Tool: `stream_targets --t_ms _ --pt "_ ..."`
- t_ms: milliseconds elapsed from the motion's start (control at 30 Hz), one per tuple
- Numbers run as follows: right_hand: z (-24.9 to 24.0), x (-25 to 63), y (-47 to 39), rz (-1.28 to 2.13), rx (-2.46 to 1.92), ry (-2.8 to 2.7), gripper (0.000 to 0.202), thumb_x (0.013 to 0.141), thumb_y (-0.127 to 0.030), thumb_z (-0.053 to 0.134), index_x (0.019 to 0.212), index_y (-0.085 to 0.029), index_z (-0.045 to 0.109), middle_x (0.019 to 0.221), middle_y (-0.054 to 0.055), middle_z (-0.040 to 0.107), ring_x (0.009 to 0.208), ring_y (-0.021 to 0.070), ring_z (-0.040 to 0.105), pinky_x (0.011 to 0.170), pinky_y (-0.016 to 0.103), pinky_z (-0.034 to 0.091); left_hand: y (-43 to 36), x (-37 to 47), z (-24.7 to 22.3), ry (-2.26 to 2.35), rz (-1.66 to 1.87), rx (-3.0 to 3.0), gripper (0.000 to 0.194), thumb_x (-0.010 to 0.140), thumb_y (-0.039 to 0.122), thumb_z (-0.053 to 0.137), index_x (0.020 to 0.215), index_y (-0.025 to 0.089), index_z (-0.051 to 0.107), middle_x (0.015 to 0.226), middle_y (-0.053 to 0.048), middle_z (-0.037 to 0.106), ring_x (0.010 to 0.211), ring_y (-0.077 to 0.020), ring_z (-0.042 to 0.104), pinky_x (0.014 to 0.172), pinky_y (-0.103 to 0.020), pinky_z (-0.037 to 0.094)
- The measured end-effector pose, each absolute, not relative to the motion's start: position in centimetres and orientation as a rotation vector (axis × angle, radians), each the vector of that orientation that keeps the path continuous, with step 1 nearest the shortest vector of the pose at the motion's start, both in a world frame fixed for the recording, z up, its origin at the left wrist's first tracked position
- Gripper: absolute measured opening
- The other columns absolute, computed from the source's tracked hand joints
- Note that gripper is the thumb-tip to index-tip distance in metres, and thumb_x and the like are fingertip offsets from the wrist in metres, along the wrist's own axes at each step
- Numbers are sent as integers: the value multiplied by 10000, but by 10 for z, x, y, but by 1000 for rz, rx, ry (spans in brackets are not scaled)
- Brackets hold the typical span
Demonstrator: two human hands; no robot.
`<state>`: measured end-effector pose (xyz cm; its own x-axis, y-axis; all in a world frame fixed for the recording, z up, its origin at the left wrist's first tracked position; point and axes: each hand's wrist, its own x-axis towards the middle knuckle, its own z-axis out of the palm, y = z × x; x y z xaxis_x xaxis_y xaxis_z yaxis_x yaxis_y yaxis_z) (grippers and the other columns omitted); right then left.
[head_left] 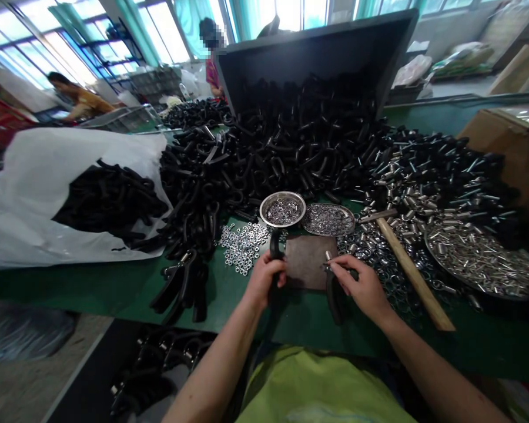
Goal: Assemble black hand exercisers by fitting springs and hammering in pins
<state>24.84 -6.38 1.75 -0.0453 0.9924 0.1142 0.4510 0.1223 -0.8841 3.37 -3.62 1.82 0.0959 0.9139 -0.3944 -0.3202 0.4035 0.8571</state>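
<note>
My left hand [268,276] is closed around a black curved handle [275,244] at the left edge of a flat square metal plate [307,258]. Over the plate's right edge, my right hand [357,283] is closed in a pinch at the metal top of a second black handle [333,299]. A small shiny coil spring [328,255] stands up at its fingertips. The handle's lower end points toward me, over the green table [233,299]. My fingers partly hide both grips.
A hammer [412,270] lies right of the plate beside loose springs and rings. Small metal parts fill a round bowl [283,194] and an oval dish [328,220]. Nuts [244,244] lie left. Black handles [282,153] pile up behind. A white sack [74,147] stands left; people sit beyond.
</note>
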Motion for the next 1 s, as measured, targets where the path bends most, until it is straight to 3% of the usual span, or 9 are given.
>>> stream_targets --t_ms 100,267,500,667,800,867,1000 --pt "34 237 -79 868 -1367 -1469 266 875 -392 504 828 -184 664 751 23 680 707 162 642 589 244 465 -67 62 24 1000 955 754 421 624 265 737 927 196 453 534 108 443 339 -22 325 319 -145 231" --pt "52 227 -90 722 -1320 -1504 193 872 -313 527 797 -202 665 698 -10 668 650 127 632 587 218 455 -84 77 40 938 909 766 571 586 290 806 979 219 398 591 103 418 428 -24 326 379 -148 225" --pt "50 224 -87 558 -1256 -1725 152 851 -227 546 726 -194 625 644 -29 662 584 103 618 583 202 437 -86 79 52 1094 972 1072 522 550 241 813 931 188 460 823 29 514 665 -75 495 574 -181 422" --pt "51 234 -80 640 -1165 -1887 160 888 -261 499 854 -201 643 772 7 688 707 130 641 643 230 461 -83 78 48 1036 813 986 592 624 326 764 1080 199 410 646 71 510 417 -53 422 372 -173 358" --pt "45 244 -79 524 -1135 -1906 189 848 -314 554 979 -206 638 851 50 670 788 170 619 702 285 467 -79 79 43 1010 853 876 688 637 308 742 1209 195 377 643 68 529 410 -71 463 380 -200 428" --pt "38 246 -79 671 -1257 -1788 236 866 -376 515 984 -208 632 797 42 662 724 165 615 648 279 466 -78 77 41 1058 881 962 766 634 274 742 1282 224 336 719 46 569 477 -92 519 427 -218 469" --pt "29 246 -71 1414 -1464 -1507 518 900 -569 313 992 -159 615 660 26 620 519 139 554 440 243 397 -77 71 39 1201 932 1369 925 616 197 754 1389 290 254 1041 -25 613 810 -177 628 702 -303 539"
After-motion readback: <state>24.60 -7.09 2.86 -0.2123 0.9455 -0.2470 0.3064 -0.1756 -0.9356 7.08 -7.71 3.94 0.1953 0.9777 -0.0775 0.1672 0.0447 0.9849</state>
